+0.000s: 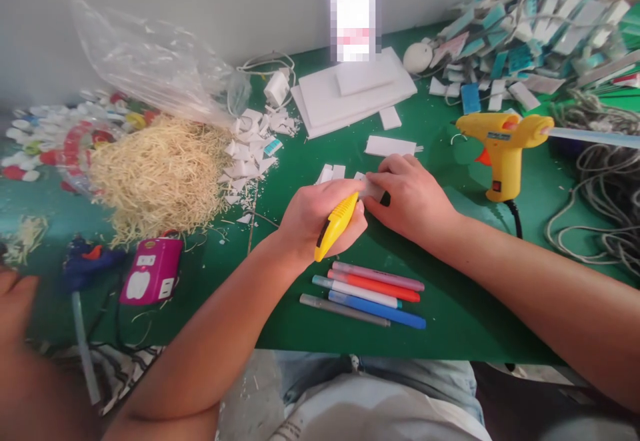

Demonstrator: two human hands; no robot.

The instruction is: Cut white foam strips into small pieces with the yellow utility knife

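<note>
My left hand point(320, 217) is wrapped round a yellow utility knife point(336, 227), its handle end tilted toward me. Its front end points at a small whitish foam piece point(369, 189) between the two hands; the blade itself is hard to make out. My right hand point(413, 194) is closed with fingertips and thumb on that piece, close against the left hand. Just beyond the hands lie small cut foam strips point(330, 173) and a longer white foam strip point(393, 145).
Several markers point(375, 287) lie nearest me. A yellow glue gun point(500, 141) stands at right, its cord trailing down. Left are a straw heap point(160, 174), foam scraps point(253, 144) and a magenta power box point(153, 271). White foam sheets point(320, 107) lie behind. Another person's arm point(20, 361) shows at far left.
</note>
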